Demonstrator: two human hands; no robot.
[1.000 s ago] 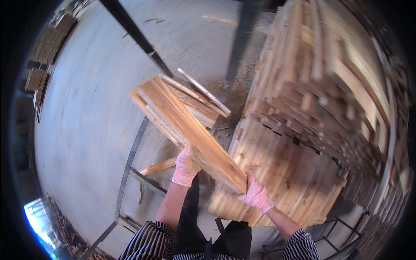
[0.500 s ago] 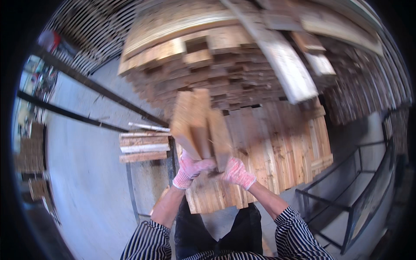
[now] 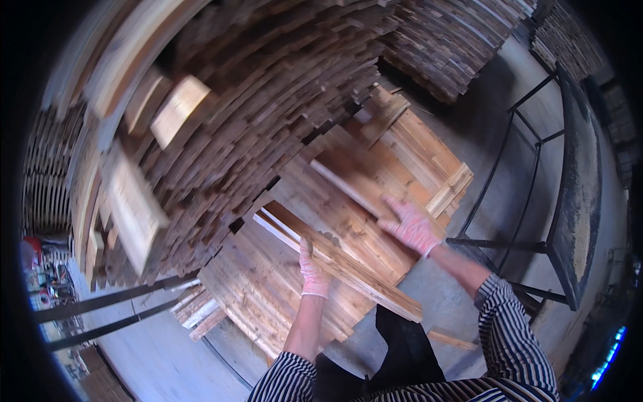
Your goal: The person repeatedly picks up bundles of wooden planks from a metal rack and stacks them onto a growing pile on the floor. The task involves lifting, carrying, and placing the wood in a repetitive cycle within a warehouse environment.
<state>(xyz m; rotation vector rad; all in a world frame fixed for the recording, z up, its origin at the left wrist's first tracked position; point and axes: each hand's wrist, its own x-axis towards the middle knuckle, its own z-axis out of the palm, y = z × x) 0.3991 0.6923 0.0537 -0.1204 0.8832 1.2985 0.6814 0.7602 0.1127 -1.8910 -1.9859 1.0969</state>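
Note:
My left hand (image 3: 313,271), in a pink-and-white knit glove, is closed round a couple of narrow wooden boards (image 3: 362,281), which slant across the stack top toward my legs. My right hand (image 3: 413,226), gloved alike, has the near end of another wooden board (image 3: 348,187) between thumb and fingers; motion blurs it slightly. That board lies low over the stack, its pale edge showing. Beneath both hands is a low stack of boards (image 3: 251,295), laid side by side.
A tall pile of rough boards (image 3: 288,100) rises beyond the low stack, with loose boards jutting from it (image 3: 137,208). At right stands a black metal frame (image 3: 516,244). Short wood pieces (image 3: 201,311) sit by dark bars (image 3: 114,311) at left. A strip of wood (image 3: 452,340) lies near my legs.
My view has swung to the right. My hands have moved apart: the boards held together before are split between them, and the right hand's board is lowered over the stack.

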